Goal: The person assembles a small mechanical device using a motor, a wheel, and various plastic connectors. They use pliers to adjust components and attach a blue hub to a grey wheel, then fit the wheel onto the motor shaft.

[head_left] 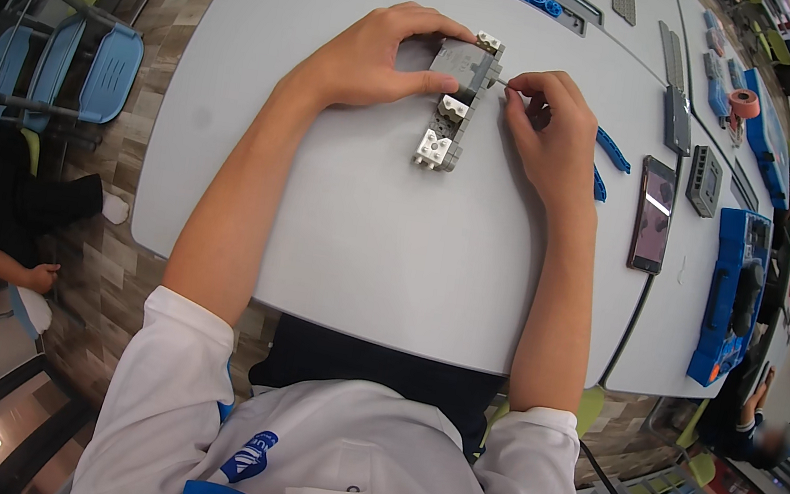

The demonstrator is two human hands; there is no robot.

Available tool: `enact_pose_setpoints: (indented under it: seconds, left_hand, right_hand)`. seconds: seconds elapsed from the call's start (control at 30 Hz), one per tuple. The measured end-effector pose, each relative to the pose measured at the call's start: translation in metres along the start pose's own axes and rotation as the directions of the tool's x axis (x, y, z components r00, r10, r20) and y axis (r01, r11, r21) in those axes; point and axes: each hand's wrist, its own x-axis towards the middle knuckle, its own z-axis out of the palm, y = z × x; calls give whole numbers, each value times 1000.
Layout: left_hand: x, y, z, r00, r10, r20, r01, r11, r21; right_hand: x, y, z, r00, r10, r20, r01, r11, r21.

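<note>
A model built from grey and white toy construction bricks (460,59) lies on the pale table, with a large grey block in its upper part and white studded pieces along its length. My left hand (366,56) grips the grey block, thumb on the near side and fingers at the far end. At the model's right side, my right hand (554,133) pinches a thin grey rod (502,82) between thumb and forefinger. The rod's tip points at the model; whether it sits in a hole is too small to tell.
Blue curved beams (613,150) lie right of my right hand. Beyond them are a phone (653,215), a grey block (704,181) and an open blue case (734,295). A parts tray (573,24) lies at the far edge. Other people sit at both sides.
</note>
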Motion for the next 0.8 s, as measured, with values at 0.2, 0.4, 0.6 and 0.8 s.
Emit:
enact_pose_setpoints:
  seconds: [0.2,0.4,0.6,0.8]
  left_hand:
    - [0,-1,-2,999,-46,9,47,995,-88]
    - [1,-4,-2,997,-53,-54,49,996,-69]
    - [3,-7,-3,998,-56,-37,51,993,-105]
    - [4,-11,-6,998,-43,-48,34,986,-160]
  right_hand:
    - [1,-8,-9,1000,27,3,-27,999,-36]
    - [43,18,-30,994,56,-97,-69,989,-134]
    - [130,66,-2,981,189,-48,-195,929,-314]
    - [149,74,14,978,200,-55,-203,872,-446]
